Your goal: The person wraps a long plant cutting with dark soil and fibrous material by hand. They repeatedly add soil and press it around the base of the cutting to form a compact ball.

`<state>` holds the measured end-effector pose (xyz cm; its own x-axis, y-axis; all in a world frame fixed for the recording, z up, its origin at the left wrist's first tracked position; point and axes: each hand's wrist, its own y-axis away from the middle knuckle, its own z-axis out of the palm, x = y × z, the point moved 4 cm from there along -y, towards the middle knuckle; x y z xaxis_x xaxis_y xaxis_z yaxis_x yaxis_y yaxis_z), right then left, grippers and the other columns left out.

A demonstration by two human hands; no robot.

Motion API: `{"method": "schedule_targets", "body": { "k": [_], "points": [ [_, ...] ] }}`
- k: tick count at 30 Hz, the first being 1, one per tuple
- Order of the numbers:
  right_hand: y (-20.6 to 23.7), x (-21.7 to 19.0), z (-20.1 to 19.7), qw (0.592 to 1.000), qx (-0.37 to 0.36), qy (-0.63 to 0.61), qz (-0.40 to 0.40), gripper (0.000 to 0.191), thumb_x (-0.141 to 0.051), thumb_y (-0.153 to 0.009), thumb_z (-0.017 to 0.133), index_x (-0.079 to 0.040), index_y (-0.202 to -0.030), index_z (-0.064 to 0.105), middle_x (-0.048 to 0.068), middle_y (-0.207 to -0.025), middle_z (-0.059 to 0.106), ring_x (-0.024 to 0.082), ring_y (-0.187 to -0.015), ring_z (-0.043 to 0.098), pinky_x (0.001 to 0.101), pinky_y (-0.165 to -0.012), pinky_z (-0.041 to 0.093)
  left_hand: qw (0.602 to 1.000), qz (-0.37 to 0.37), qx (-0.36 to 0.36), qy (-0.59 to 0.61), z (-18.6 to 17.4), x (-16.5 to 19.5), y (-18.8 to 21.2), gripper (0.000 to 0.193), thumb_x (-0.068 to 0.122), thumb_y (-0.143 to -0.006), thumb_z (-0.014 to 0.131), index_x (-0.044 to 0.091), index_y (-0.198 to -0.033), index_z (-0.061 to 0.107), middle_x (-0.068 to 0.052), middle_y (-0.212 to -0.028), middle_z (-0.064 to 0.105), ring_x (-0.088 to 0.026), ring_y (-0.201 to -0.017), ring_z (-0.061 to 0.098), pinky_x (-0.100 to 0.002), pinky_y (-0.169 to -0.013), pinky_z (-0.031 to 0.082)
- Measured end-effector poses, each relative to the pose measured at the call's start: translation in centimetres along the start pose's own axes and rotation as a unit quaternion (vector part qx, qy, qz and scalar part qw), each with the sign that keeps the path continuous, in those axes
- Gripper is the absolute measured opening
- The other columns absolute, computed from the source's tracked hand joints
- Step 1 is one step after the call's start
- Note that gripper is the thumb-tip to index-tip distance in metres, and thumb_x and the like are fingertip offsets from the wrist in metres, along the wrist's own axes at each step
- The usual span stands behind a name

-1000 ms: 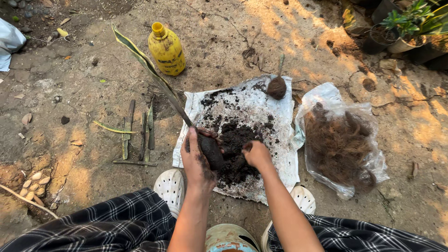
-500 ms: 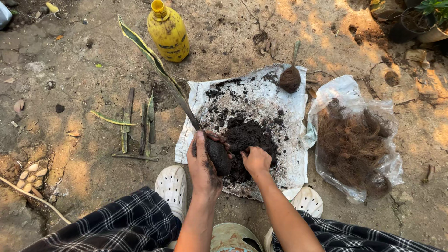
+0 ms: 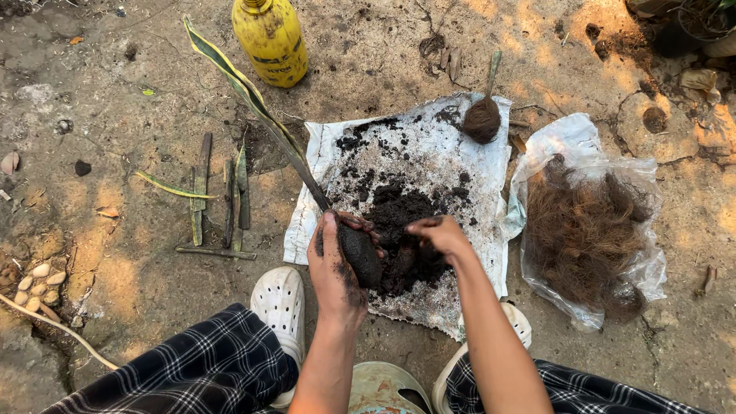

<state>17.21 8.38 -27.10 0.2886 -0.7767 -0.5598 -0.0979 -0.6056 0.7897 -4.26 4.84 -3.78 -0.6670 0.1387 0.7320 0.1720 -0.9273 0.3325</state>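
Note:
My left hand (image 3: pixel 334 263) grips a dark ball of wet soil (image 3: pixel 360 254) packed around the base of a long green-and-yellow striped leaf cutting (image 3: pixel 253 103) that slants up to the left. My right hand (image 3: pixel 437 232), fingers pinched together and smeared with soil, reaches into the heap of dark soil (image 3: pixel 406 222) on a white sack sheet (image 3: pixel 437 138). At the sheet's top edge sits a finished fibre-wrapped ball with a short leaf stub (image 3: pixel 483 115).
A clear plastic bag of brown coconut fibre (image 3: pixel 586 230) lies right of the sheet. A yellow plastic bottle (image 3: pixel 270 38) stands at the top. Several cut leaf pieces (image 3: pixel 218 195) lie on the ground to the left. White clogs (image 3: pixel 280 299) and checked trousers are below.
The view has shifted closer and slightly up. My right hand has moved from beside the soil ball into the soil heap. My left hand keeps its hold on the ball.

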Motion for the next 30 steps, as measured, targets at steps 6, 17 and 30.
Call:
{"method": "schedule_targets", "body": {
  "k": [6,17,30],
  "points": [
    [1.4,-4.0,-4.8,0.994,-0.003,0.049,-0.098,0.028,-0.034,-0.085,0.082,-0.014,-0.104,0.080,0.005,-0.095,0.079,0.018,-0.085,0.068,0.0432,-0.093,0.050,1.000,-0.012,0.014,-0.007,0.0,0.1,0.2,0.034,0.033,-0.109,0.048,0.003,-0.096,0.058,-0.013,-0.087,0.066,-0.021,-0.075,0.069,-0.034,-0.060,0.059],
    [-1.6,-6.2,1.2,0.935,0.113,0.324,-0.086,0.035,-0.045,-0.088,0.077,-0.021,-0.114,0.078,0.007,-0.112,0.072,0.027,-0.111,0.067,0.0445,-0.100,0.052,0.999,-0.017,0.040,-0.010,-0.3,0.2,0.1,0.034,0.033,-0.108,0.049,0.003,-0.096,0.058,-0.013,-0.084,0.065,-0.022,-0.072,0.067,-0.034,-0.059,0.057],
    [-4.1,-7.7,5.1,0.850,0.178,0.476,-0.140,0.040,-0.047,-0.086,0.077,-0.008,-0.092,0.078,0.017,-0.111,0.073,0.035,-0.122,0.058,0.0495,-0.109,0.038,0.998,-0.024,0.049,-0.014,-1.0,-0.3,-0.1,0.035,0.034,-0.107,0.051,0.001,-0.094,0.057,-0.013,-0.086,0.065,-0.023,-0.075,0.068,-0.035,-0.060,0.058]
  ]
}}
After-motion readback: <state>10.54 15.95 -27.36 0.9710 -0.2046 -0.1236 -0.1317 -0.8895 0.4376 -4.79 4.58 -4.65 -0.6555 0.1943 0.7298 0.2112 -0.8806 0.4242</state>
